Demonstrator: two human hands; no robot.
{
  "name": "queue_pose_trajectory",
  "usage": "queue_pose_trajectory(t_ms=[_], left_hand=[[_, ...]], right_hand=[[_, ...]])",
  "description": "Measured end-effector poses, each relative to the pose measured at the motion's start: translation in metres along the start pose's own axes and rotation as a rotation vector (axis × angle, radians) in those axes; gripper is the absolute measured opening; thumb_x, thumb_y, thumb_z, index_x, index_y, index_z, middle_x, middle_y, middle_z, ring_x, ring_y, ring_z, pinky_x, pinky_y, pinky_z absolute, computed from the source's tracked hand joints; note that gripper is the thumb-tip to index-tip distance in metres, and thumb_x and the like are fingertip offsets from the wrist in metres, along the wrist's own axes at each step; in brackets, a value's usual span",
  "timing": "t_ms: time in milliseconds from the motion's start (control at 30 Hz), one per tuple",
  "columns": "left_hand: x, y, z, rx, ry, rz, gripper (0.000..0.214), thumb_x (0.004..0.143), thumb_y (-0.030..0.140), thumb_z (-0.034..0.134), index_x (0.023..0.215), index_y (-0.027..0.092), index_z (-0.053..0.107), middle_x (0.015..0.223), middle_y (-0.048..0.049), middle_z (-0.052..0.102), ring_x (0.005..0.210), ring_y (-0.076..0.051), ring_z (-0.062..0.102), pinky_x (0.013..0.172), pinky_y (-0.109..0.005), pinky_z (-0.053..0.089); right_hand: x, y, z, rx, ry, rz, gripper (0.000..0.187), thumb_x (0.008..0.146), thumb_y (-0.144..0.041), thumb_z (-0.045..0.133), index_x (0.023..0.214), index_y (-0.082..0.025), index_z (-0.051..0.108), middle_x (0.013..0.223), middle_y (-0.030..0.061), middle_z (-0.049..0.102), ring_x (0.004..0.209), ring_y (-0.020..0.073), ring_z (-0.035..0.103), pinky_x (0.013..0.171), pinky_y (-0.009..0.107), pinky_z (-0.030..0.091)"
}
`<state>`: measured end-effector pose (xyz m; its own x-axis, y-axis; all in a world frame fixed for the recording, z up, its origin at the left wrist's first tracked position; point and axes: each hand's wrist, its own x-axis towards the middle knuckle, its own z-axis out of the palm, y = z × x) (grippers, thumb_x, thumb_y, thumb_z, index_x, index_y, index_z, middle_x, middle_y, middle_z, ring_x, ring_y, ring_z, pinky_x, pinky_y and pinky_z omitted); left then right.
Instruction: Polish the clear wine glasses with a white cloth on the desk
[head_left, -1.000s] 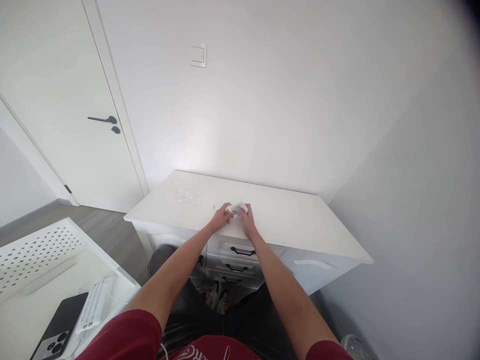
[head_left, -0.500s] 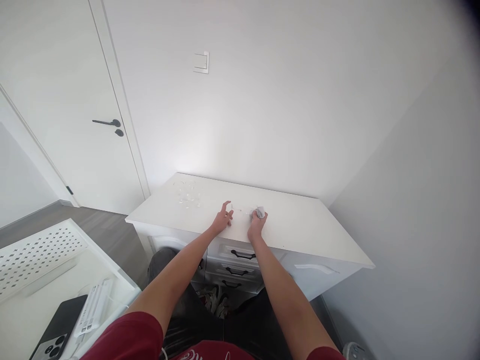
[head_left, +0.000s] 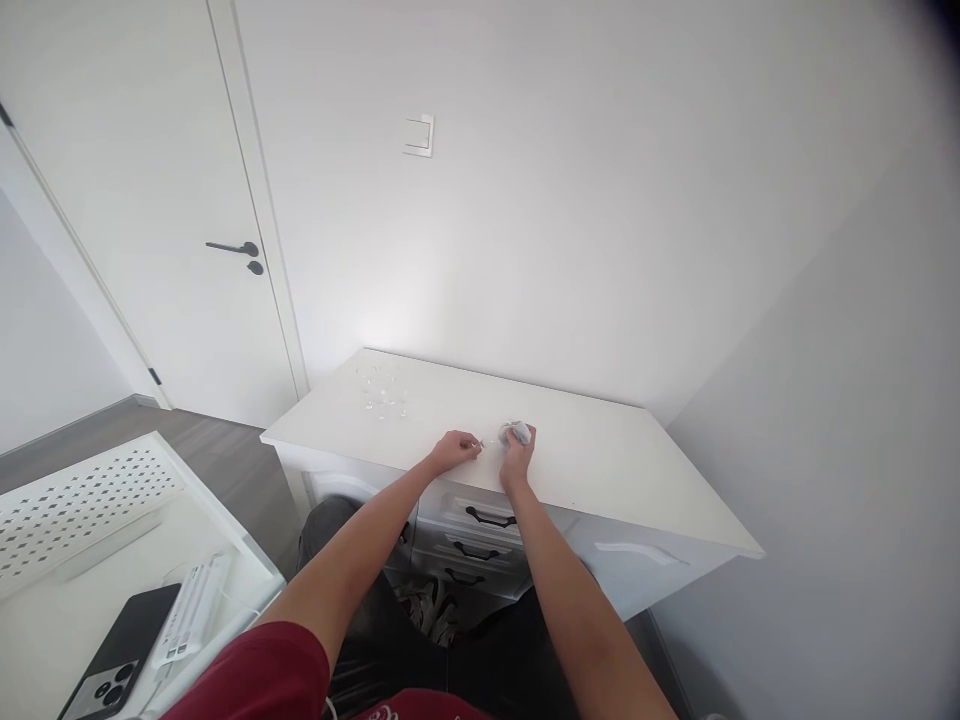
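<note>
Both my hands rest on the top of a white desk [head_left: 615, 470]. My right hand [head_left: 517, 455] is closed around a small crumpled white-grey wad [head_left: 516, 433], perhaps a tissue or cloth. My left hand [head_left: 454, 452] lies a little to its left with the fingers curled in a pinch on a tiny thing I cannot make out. A cluster of small clear glass pieces [head_left: 382, 390] sits on the desk's far left part, apart from both hands.
Drawers with black handles [head_left: 487, 518] are below the desk's front edge. A white door with a black handle [head_left: 236, 248] stands at the left. At lower left a white perforated tray [head_left: 82, 500], a dark phone [head_left: 112, 670] and a white remote-like thing [head_left: 187, 610] lie on a white surface.
My hands were together on the white wad, then parted. The right hand carried the wad to the right; the left hand's fingers spread, then curled into a pinch. The camera shifted slightly.
</note>
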<state>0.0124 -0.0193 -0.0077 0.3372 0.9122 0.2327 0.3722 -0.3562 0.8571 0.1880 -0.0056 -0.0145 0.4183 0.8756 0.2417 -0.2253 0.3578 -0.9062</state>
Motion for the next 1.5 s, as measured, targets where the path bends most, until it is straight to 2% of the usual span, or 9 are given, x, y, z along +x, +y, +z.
queue_pose_trajectory(t_ms=[167, 400, 633, 800, 1000, 1100, 1300, 1433, 1500], left_hand=[[0.002, -0.005, 0.002, 0.086, 0.103, -0.006, 0.032, 0.083, 0.042, 0.057, 0.092, 0.017, 0.075, 0.075, -0.0034, 0.07, 0.07, -0.017, 0.061, 0.069, -0.028, 0.046], [0.003, -0.005, 0.001, 0.24, 0.142, -0.013, 0.023, 0.08, 0.023, 0.052, 0.085, 0.017, 0.073, 0.074, -0.0032, 0.069, 0.067, -0.017, 0.057, 0.066, -0.028, 0.042], [0.005, -0.001, 0.006, 0.39, 0.145, 0.003, 0.017, 0.084, 0.023, 0.053, 0.086, 0.019, 0.069, 0.078, -0.0061, 0.067, 0.075, -0.021, 0.06, 0.07, -0.03, 0.043], [0.006, -0.001, 0.009, 0.46, 0.14, 0.042, 0.017, 0.089, 0.025, 0.05, 0.089, 0.018, 0.066, 0.082, -0.0088, 0.065, 0.084, -0.024, 0.06, 0.074, -0.032, 0.043], [0.007, -0.003, 0.01, 0.476, 0.138, 0.057, 0.015, 0.088, 0.021, 0.049, 0.084, 0.018, 0.063, 0.079, -0.0086, 0.063, 0.078, -0.023, 0.059, 0.072, -0.032, 0.042], [0.007, -0.004, 0.01, 0.486, 0.144, 0.063, 0.015, 0.089, 0.021, 0.049, 0.083, 0.018, 0.063, 0.079, -0.0083, 0.064, 0.08, -0.023, 0.059, 0.072, -0.032, 0.042], [0.007, -0.005, 0.008, 0.464, 0.151, 0.053, 0.014, 0.088, 0.021, 0.05, 0.079, 0.018, 0.062, 0.075, -0.0065, 0.061, 0.075, -0.021, 0.057, 0.069, -0.031, 0.04], [0.007, -0.006, 0.008, 0.428, 0.158, 0.074, 0.016, 0.089, 0.024, 0.05, 0.084, 0.018, 0.064, 0.08, -0.0062, 0.061, 0.08, -0.021, 0.057, 0.072, -0.031, 0.042], [0.008, -0.007, 0.008, 0.403, 0.172, 0.066, 0.016, 0.088, 0.023, 0.051, 0.082, 0.018, 0.064, 0.084, -0.0063, 0.06, 0.08, -0.019, 0.057, 0.072, -0.03, 0.042]], right_hand=[[-0.007, -0.007, -0.002, -0.328, -0.058, -0.237, 0.013, 0.081, -0.033, 0.054, 0.089, -0.024, 0.05, 0.084, 0.0001, 0.055, 0.084, 0.0188, 0.052, 0.085, 0.035, 0.045], [-0.006, -0.022, -0.015, -0.858, -0.887, -0.718, 0.037, 0.075, -0.02, 0.057, 0.111, -0.024, 0.063, 0.129, 0.0114, 0.062, 0.133, 0.0294, 0.045, 0.12, 0.051, 0.011], [-0.004, -0.013, -0.021, -0.941, -0.765, -0.725, 0.016, 0.089, -0.027, 0.052, 0.092, -0.026, 0.068, 0.107, 0.0088, 0.068, 0.12, 0.028, 0.051, 0.115, 0.051, 0.023], [-0.002, -0.014, -0.021, -0.932, -0.69, -0.63, 0.057, 0.083, -0.012, 0.041, 0.138, -0.021, 0.051, 0.122, 0.0103, 0.062, 0.117, 0.0264, 0.052, 0.106, 0.046, 0.037], [-0.002, -0.014, -0.016, -0.928, -0.855, -0.748, 0.063, 0.083, -0.011, 0.041, 0.145, -0.025, 0.048, 0.152, 0.0041, 0.043, 0.144, 0.0238, 0.032, 0.122, 0.048, 0.019], [-0.002, -0.012, -0.015, -0.938, -0.75, -0.682, 0.06, 0.089, -0.014, 0.038, 0.148, -0.024, 0.044, 0.154, 0.0044, 0.042, 0.146, 0.0223, 0.03, 0.124, 0.051, 0.012], [-0.001, -0.009, -0.015, -0.85, -0.812, -0.652, 0.051, 0.091, -0.016, 0.039, 0.139, -0.025, 0.054, 0.149, 0.0038, 0.049, 0.145, 0.0205, 0.034, 0.124, 0.048, 0.019], [-0.001, -0.009, -0.016, -0.806, -0.577, -0.566, 0.048, 0.093, -0.018, 0.037, 0.138, -0.023, 0.053, 0.153, 0.0062, 0.043, 0.144, 0.0219, 0.034, 0.12, 0.049, 0.028], [-0.001, -0.01, -0.017, -0.804, -0.635, -0.589, 0.048, 0.092, -0.018, 0.039, 0.137, -0.022, 0.053, 0.154, 0.0065, 0.042, 0.144, 0.0229, 0.034, 0.12, 0.048, 0.029]])
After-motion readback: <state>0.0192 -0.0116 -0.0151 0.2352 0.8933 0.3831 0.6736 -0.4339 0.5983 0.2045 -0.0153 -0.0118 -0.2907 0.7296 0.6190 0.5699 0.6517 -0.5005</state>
